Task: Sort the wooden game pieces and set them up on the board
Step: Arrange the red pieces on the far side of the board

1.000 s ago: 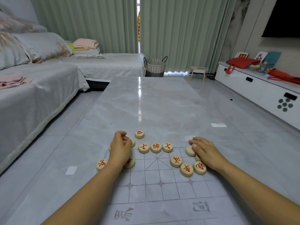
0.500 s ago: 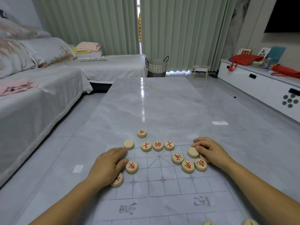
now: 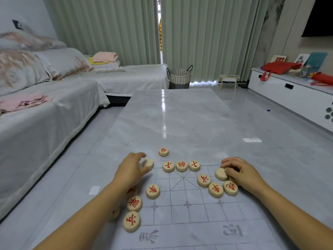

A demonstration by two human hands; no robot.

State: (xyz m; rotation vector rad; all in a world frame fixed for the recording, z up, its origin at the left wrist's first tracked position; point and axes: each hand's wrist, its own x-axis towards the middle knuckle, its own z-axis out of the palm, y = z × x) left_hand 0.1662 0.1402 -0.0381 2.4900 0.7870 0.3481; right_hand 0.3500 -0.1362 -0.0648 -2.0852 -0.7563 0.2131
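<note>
Thumb and forefinger of the left hand [image 3: 131, 171] pinch a blank-faced round wooden game piece [image 3: 148, 162] at the far-left corner of the printed grid board [image 3: 180, 216]. The right hand [image 3: 242, 173] grips a second blank piece [image 3: 221, 174]. Three red-lettered pieces [image 3: 181, 166] line the back row; others lie scattered, so most of the setup probably remains.

Only the person's two forearms and hands show from where I stand. The left hand [image 3: 132, 170] and the right hand [image 3: 241, 173] are bare, and both forearms are bare to the near edge; any clothing lies out of sight.
</note>
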